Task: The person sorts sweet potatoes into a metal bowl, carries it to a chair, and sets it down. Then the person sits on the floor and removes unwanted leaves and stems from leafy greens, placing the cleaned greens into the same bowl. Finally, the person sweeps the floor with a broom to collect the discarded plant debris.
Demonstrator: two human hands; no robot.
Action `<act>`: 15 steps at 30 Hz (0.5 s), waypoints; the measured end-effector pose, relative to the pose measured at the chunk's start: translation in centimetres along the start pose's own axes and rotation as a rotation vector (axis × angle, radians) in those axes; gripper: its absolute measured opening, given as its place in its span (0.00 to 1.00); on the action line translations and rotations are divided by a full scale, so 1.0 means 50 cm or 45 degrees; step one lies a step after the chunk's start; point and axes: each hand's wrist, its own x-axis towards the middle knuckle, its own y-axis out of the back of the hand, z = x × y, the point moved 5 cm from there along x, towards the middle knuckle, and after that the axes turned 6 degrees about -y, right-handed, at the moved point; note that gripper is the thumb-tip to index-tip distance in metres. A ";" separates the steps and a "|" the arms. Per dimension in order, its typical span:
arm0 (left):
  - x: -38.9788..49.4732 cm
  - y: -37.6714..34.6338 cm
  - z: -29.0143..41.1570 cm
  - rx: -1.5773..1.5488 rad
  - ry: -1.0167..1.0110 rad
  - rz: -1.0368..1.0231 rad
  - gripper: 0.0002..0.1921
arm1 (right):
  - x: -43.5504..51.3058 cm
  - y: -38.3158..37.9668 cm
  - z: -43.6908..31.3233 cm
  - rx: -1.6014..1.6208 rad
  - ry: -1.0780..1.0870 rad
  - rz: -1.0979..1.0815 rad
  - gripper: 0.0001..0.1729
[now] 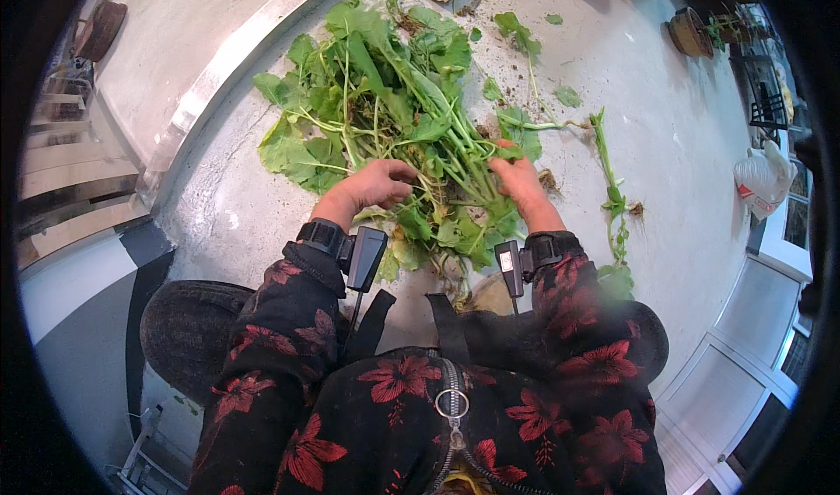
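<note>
A large heap of leafy green plants (430, 127) with long pale stems and some roots lies on the concrete floor (216, 213) before me. My left hand (375, 185) is over the heap's near left side, its fingers loosely curled and apart, with nothing visible in them. On the heap's right side, my right hand (517, 178) grips a leaf and stems between thumb and fingers; part of that grip is hidden by foliage. Yellowed leaves (408, 249) and stringy roots (459, 278) lie at the near edge, between my forearms.
Right of the heap lie a loose rooted stalk (607, 160) and a single leaf (567, 96). Soil crumbs dot the floor. A raised ledge (216, 75) curves along the left. Farther right are a plant pot (690, 32) and a white plastic bag (764, 178).
</note>
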 end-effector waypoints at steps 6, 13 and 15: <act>0.013 -0.003 0.014 -0.196 -0.080 -0.016 0.11 | -0.029 -0.030 0.022 -0.822 0.059 -0.166 0.23; -0.002 -0.046 0.055 -0.325 -0.153 -0.280 0.10 | -0.055 -0.029 -0.011 -1.084 0.183 0.022 0.23; -0.003 -0.051 0.067 -0.388 -0.172 -0.330 0.10 | -0.028 0.006 -0.072 -0.415 0.220 -0.083 0.20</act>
